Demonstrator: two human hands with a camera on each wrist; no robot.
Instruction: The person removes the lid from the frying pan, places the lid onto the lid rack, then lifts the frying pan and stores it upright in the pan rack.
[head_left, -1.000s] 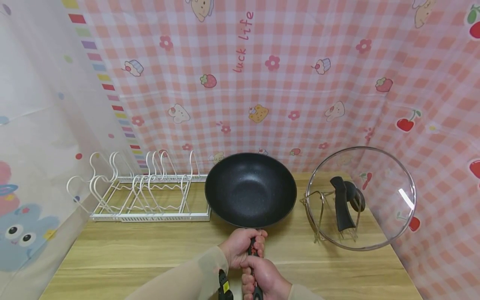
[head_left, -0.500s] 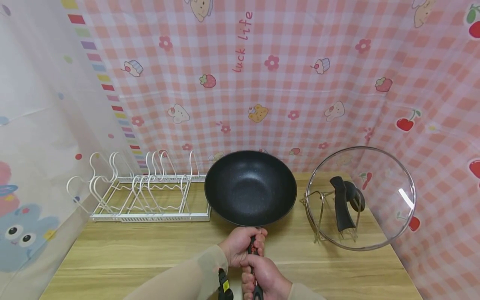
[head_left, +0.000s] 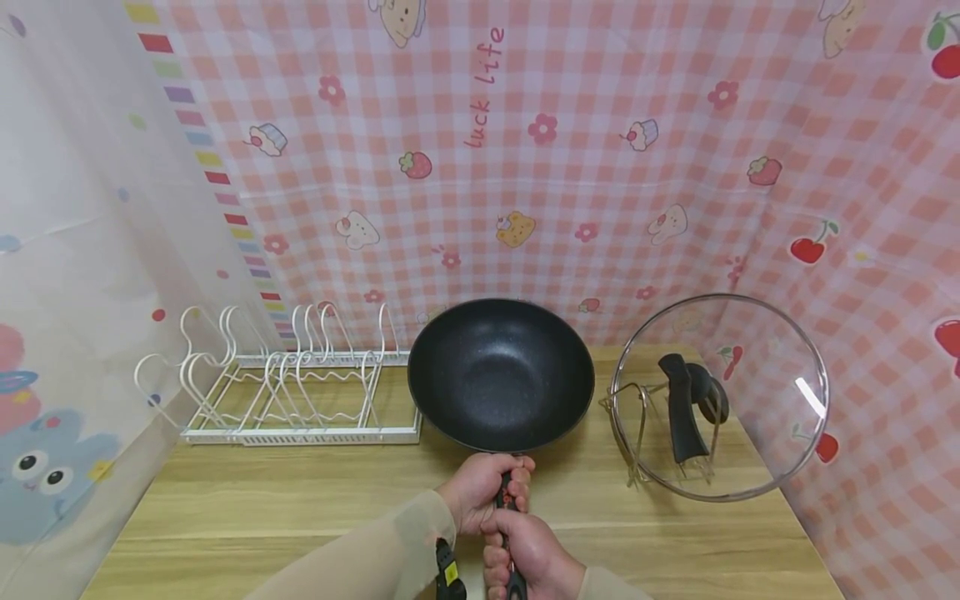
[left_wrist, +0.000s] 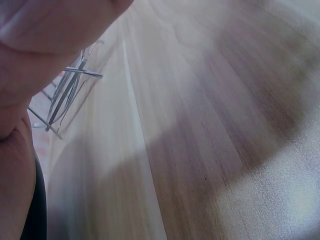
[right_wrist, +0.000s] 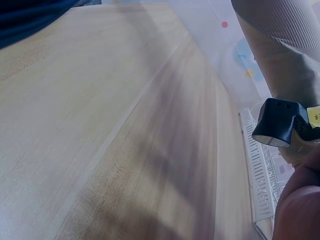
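Observation:
A black wok [head_left: 498,379] is in the middle of the head view, its inside facing me and its far rim in front of the checked cloth. My left hand [head_left: 480,490] grips its dark handle [head_left: 507,496] close to the bowl. Right behind it, my right hand [head_left: 525,550] holds the same handle nearer its end, thumb against the left hand. Seen from the left wrist, the left hand [left_wrist: 45,55] fills the upper left corner. The right wrist view has the left sleeve [right_wrist: 280,50] with a black wrist camera [right_wrist: 280,120] on it.
Left of the wok stands a white wire rack [head_left: 300,435] with upright loops. To the right, a glass lid [head_left: 780,433] with a black handle [head_left: 684,408] leans on a small metal stand [head_left: 637,433]. All are on a wood-grain table [head_left: 300,517], with checked cloth [head_left: 480,183] behind.
The wok's far rim has risen slightly in the head view, a little higher against the cloth. Both hands keep their hold on the handle. The rack and lid stay where they were.

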